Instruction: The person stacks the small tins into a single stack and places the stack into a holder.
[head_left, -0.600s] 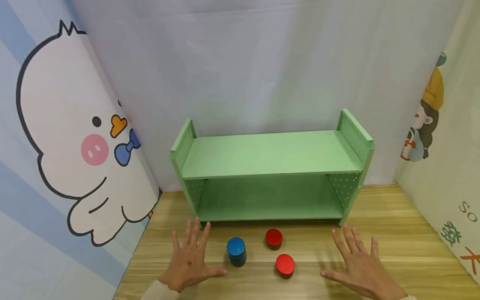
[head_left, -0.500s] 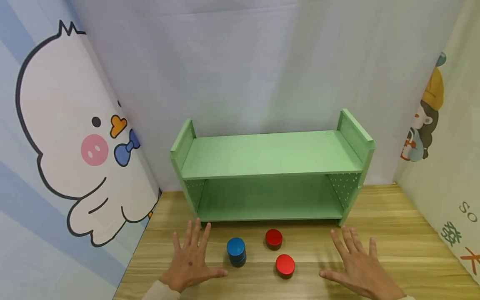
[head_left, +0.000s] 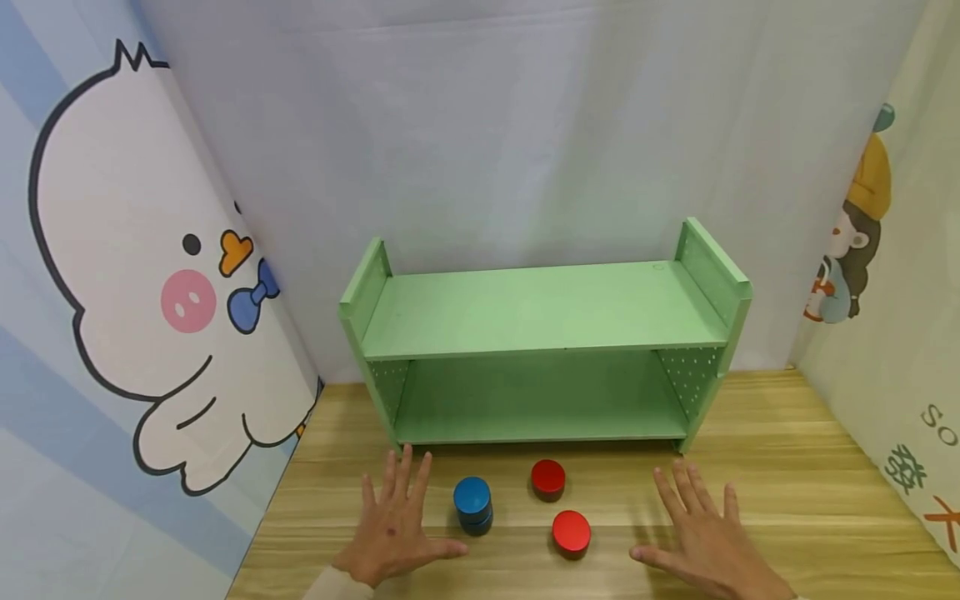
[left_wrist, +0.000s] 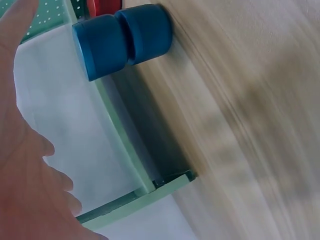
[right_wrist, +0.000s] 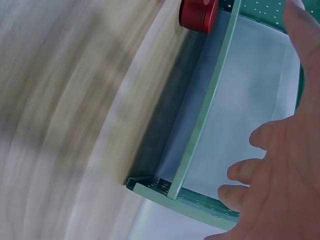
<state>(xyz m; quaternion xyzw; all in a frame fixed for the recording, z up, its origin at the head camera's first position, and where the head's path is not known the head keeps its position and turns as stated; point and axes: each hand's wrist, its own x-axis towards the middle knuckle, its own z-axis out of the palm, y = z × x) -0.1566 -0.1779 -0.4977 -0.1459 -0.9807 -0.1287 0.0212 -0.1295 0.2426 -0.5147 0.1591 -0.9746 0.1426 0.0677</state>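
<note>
My left hand (head_left: pixel 392 533) hovers over the table with its fingers spread, holding nothing. Just right of its thumb stand two small blue cylinders (head_left: pixel 473 505), one on top of the other; the left wrist view shows the upper blue cylinder (left_wrist: pixel 101 46) and the lower blue cylinder (left_wrist: pixel 145 33) separately. Two short red round tins sit apart to the right, a rear red tin (head_left: pixel 548 481) and a front red tin (head_left: pixel 572 534). Fingers spread as well, my right hand (head_left: pixel 708 542) is above the table right of the red tins and touches none of them.
Behind these things stands a green two-level shelf (head_left: pixel 540 310) with dotted side panels. All of it rests on a wood-grain table (head_left: pixel 757 433). Fabric hangs behind and at both sides, with a cartoon bird (head_left: pixel 127 208) printed at the left.
Both hands have moved slightly inward and toward the front edge, the left to the right and the right to the left. The cylinders, tins and shelf have stayed in place.
</note>
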